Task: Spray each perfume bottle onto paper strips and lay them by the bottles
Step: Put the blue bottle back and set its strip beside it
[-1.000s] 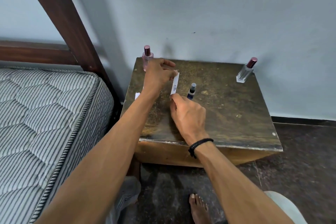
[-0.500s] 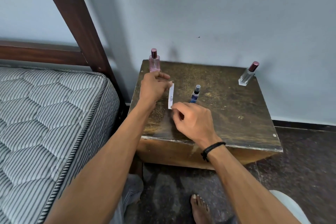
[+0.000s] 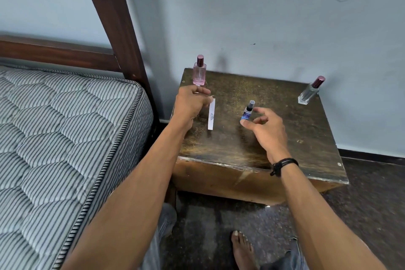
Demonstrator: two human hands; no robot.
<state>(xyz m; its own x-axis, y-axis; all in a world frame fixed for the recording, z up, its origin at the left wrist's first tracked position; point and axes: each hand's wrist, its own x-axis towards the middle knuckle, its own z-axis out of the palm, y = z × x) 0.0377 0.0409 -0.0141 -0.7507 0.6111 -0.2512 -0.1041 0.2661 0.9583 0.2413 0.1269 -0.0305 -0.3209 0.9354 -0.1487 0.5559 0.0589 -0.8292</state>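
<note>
Bedside, wooden table (image 3: pixel 311 138): L hand (image 3: pixel 190 103) pinches top of paper strip (image 3: pixel 211 114), strip hanging just right of knuckles; print on it illegible. R hand (image 3: pixel 264 126) spread open, empty, thumb and fingers flanking small blue bottle (image 3: pixel 247 112), contact unclear. Pink bottle (image 3: pixel 199 71) just behind L hand, base partly hidden. Clear bottle (image 3: pixel 310 91) far right of R hand; contents indiscernible.

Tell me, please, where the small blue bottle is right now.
The small blue bottle stands mid-table, just left of the open right hand, right of the paper strip.
</note>
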